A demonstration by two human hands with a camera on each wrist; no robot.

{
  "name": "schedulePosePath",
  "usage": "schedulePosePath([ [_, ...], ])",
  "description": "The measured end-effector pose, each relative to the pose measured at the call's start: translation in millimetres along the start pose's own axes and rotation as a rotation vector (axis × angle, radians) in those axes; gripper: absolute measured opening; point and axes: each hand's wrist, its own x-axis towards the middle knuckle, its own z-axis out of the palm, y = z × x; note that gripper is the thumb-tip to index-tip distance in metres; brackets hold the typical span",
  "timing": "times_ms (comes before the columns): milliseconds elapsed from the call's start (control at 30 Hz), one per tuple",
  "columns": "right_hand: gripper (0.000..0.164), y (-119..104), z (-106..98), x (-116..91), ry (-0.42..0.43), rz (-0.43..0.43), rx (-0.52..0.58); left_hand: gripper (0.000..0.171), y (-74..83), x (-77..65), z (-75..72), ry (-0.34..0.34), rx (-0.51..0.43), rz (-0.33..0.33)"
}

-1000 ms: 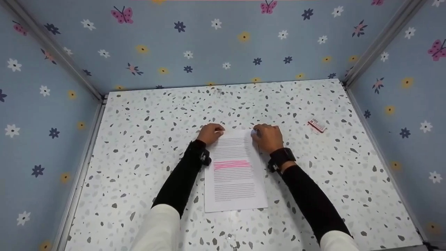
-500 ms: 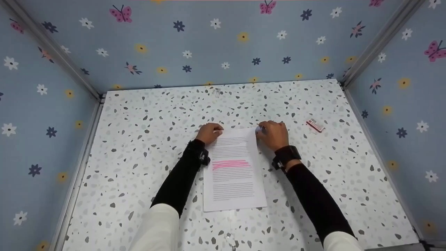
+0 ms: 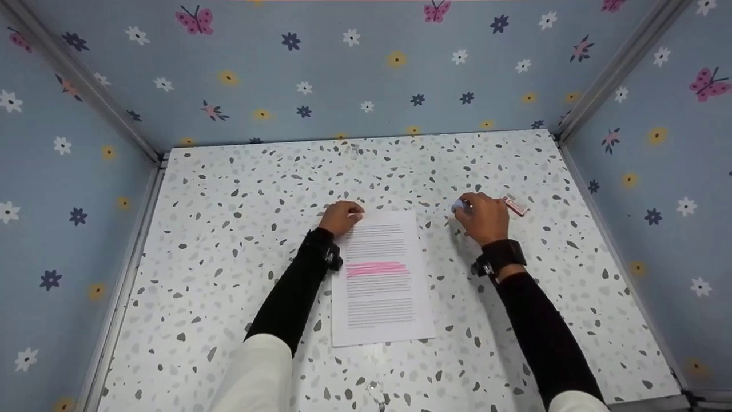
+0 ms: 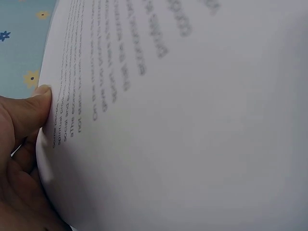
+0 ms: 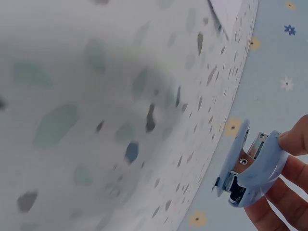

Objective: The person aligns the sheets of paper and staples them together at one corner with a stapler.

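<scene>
My left hand (image 3: 341,218) pinches the upper left corner of a printed paper (image 3: 422,297), which lies on the table with a band of pink highlighting across its text. In the left wrist view, the thumb presses on the edge of the bent paper (image 4: 192,144). A small light-blue stapler (image 5: 267,166) is held in my right hand (image 3: 486,220), off to the right of the paper and apart from it. Its jaws stand apart in the right wrist view. From the head, the fingers cover most of the stapler.
Just right of my right hand lies a small red and white box (image 3: 516,205) on the speckled table (image 3: 229,257). Blue flowered walls (image 3: 366,68) close off the back and both sides.
My right hand has moved right with the stapler, from the paper's upper right corner towards the small box. The left hand stays at its corner.
</scene>
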Motion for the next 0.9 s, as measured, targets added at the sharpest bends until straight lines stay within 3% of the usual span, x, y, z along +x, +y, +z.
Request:
schedulePosePath([
  [200, 0.026, 18, -8, -13, -0.004, 0.072, 0.009, 0.022, -1.2, 2.2, -5.4, 0.018, -0.004, 0.032],
  [467, 0.027, 36, 2, -40, -0.046, 0.135, 0.015, 0.021, -1.3, -3.8, -7.9, 0.034, -0.016, 0.068],
  [900, 0.034, 40, 7, -56, -0.056, 0.191, 0.041, 0.022, -2.8, -4.0, 0.9, 0.013, -0.030, 0.046],
])
